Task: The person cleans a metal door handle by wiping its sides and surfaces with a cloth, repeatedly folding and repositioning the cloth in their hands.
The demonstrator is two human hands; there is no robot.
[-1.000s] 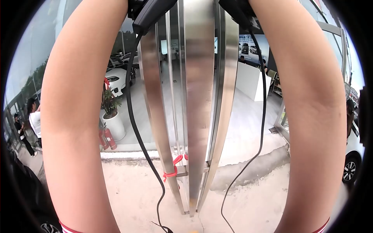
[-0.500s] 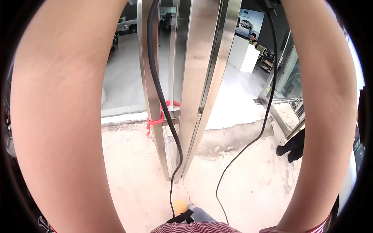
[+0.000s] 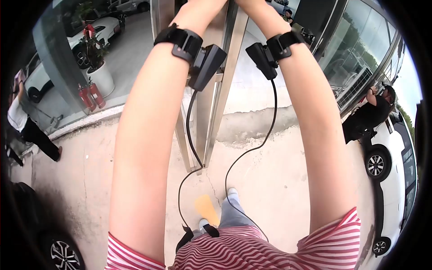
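Both my arms reach up to the top edge of the view. My left hand and my right hand are mostly cut off there, close together in front of a steel door frame; their fingers are out of sight. A black strap with a box-shaped device circles my left wrist. My right wrist wears a similar strap and device. From each device a black cable hangs down toward my waist.
A yellow patch lies by my feet. Behind the glass at left stand a potted plant and red fire extinguishers. One person is at left, another at right beside a white car. A dark car is lower left.
My forearms have moved farther up and away, so the wrist straps and devices now show. The view has widened to take in people and cars at both sides.
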